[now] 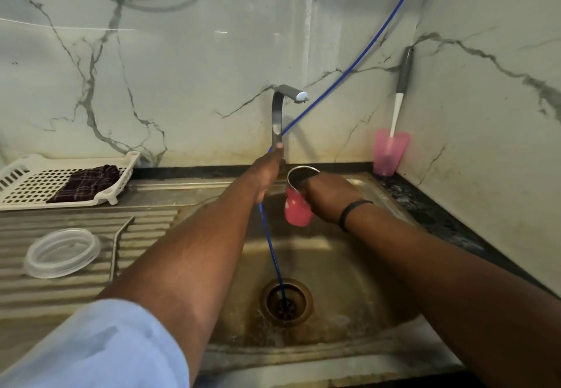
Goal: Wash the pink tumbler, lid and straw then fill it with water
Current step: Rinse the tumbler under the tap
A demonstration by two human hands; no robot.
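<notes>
Two hands were busy over the sink (349, 281) in the head view. The right hand (329, 196) was wrapped round the pink tumbler (296, 205), holding it tilted over the basin with its open steel mouth turned toward the tap (280, 114). The left hand (267, 175) reached to the foot of the tap, fingers curled about its stem as if working the valve; no water stream was visible from the spout. A clear lid (62, 252) lay apart on the ribbed draining surface (145, 224), with a metal straw (117, 248) just beside it. I judged the lid and straw already dealt with or waiting, I could not tell which. The tumbler looked to be at rinsing or filling; it was not yet reassembled.
</notes>
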